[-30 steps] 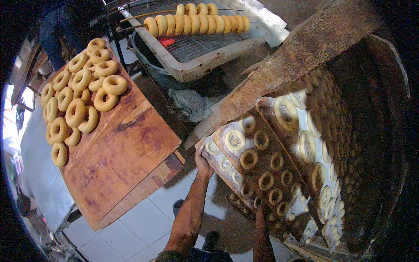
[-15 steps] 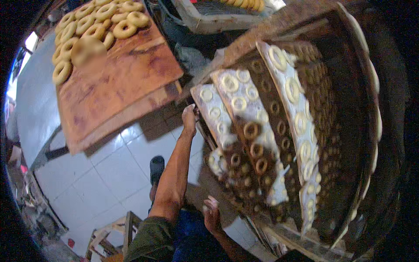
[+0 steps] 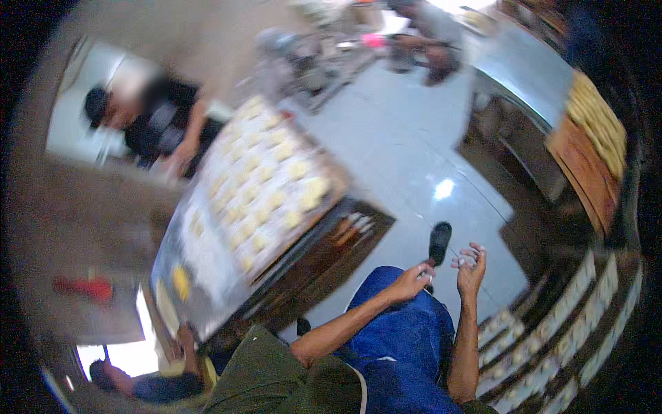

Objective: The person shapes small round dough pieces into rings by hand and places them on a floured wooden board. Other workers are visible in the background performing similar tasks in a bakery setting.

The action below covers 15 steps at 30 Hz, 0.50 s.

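Right hand (image 3: 472,269), just right of lower centre: palm up, fingers spread and slightly bent, white residue on the tips. Left hand (image 3: 412,281) just left of it, apart: fingers partly curled, tips whitish; too blurred, can't tell if they're pressed together or pinching something. Both sit over the blue trousers (image 3: 400,338) in the lower middle. Olive sleeve (image 3: 269,366) on the left arm, bottom edge. Dark shoe (image 3: 440,240) shows on the floor just above the hands.

Lower right: pale dough pieces (image 3: 500,326) on long narrow-looking boards (image 3: 554,321), racked side by side, near the right forearm but clear of it. Exact shape smeared.

Left of the hands: wooden worktable (image 3: 321,269), tilted in the frame, top whitened. Rows of yellowish dough lumps (image 3: 277,200) on it, spaced apart; a yellow item (image 3: 181,281) near the lower-left end, kind unclear.

Lower left: person in a dark top (image 3: 165,386), forearm at the table edge. Upper left: person in a dark cap (image 3: 96,107), hand by the table's far side.

Pale tiled floor (image 3: 407,152) mid-frame. Upper right: metal-topped table (image 3: 527,72), orange-brown board (image 3: 585,165) with golden dough pieces crowded on it. Top: another person (image 3: 431,41), blurred.
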Tool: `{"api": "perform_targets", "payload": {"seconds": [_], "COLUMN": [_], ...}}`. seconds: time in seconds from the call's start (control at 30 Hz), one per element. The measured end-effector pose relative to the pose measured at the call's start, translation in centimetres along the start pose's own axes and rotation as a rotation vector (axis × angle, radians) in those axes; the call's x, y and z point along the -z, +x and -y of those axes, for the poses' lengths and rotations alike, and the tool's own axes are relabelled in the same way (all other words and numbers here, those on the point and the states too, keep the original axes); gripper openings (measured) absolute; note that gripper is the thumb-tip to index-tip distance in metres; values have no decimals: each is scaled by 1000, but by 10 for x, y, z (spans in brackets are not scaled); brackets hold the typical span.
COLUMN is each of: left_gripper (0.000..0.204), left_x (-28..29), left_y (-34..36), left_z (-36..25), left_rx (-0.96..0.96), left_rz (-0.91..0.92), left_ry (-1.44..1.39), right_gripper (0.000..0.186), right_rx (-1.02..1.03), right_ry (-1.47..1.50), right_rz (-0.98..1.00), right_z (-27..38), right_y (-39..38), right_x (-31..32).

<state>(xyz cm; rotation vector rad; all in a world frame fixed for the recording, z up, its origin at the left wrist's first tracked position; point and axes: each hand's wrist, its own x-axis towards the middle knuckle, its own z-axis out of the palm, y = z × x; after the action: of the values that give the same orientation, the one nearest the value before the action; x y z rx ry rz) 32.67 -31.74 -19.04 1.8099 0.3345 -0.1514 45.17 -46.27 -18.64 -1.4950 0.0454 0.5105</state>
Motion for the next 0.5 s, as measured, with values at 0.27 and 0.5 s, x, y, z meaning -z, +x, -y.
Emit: {"api": "perform_targets", "payload": {"seconds": [0.27, 0.5], "left_gripper": [16, 37], "left_x": [270, 326], "left_y": [-278, -275], "left_z": [-35, 33], "left_rx": [421, 465], "left_rz": [-1273, -1080], "left_ry": [471, 794], "right_gripper": [38, 28], "right_rx": [880, 1070], "right_ry": [-423, -1002], "right_rz": [869, 941], "right_z": [47, 34], "right_y": [-123, -141], "right_x": [-343, -465]}}
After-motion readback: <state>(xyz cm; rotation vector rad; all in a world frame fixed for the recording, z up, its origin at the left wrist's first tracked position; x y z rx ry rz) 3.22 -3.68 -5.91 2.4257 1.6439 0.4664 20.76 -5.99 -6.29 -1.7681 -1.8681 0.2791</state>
